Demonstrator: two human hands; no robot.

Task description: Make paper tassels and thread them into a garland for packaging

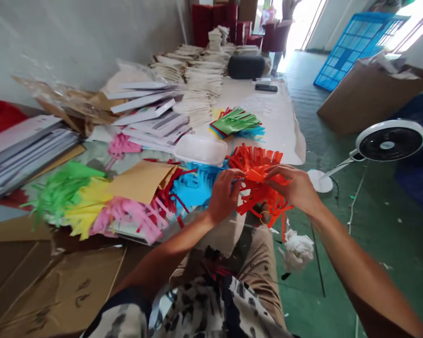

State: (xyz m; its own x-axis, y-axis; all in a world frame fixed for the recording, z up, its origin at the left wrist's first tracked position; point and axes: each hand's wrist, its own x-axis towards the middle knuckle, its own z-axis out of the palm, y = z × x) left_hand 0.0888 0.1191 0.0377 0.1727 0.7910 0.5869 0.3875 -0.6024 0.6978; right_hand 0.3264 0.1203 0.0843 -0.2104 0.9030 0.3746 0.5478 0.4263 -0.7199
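Note:
Both my hands grip a bundle of orange fringed paper (259, 180) over the table's near edge. My left hand (223, 193) pinches its left side, fingers curled. My right hand (296, 187) closes on its right side. Orange strips hang down below my hands. A yellow rubber band (264, 217) shows under the bundle. Blue fringed paper (193, 185) lies just left of my left hand.
Green, yellow, pink and red fringed paper (88, 202) lie on the table with a brown envelope (141, 180), a white plastic tray (200, 149) and paper stacks (197, 80). A white fan (387, 141) stands on the green floor. Crumpled white paper (298, 249) lies by my knee.

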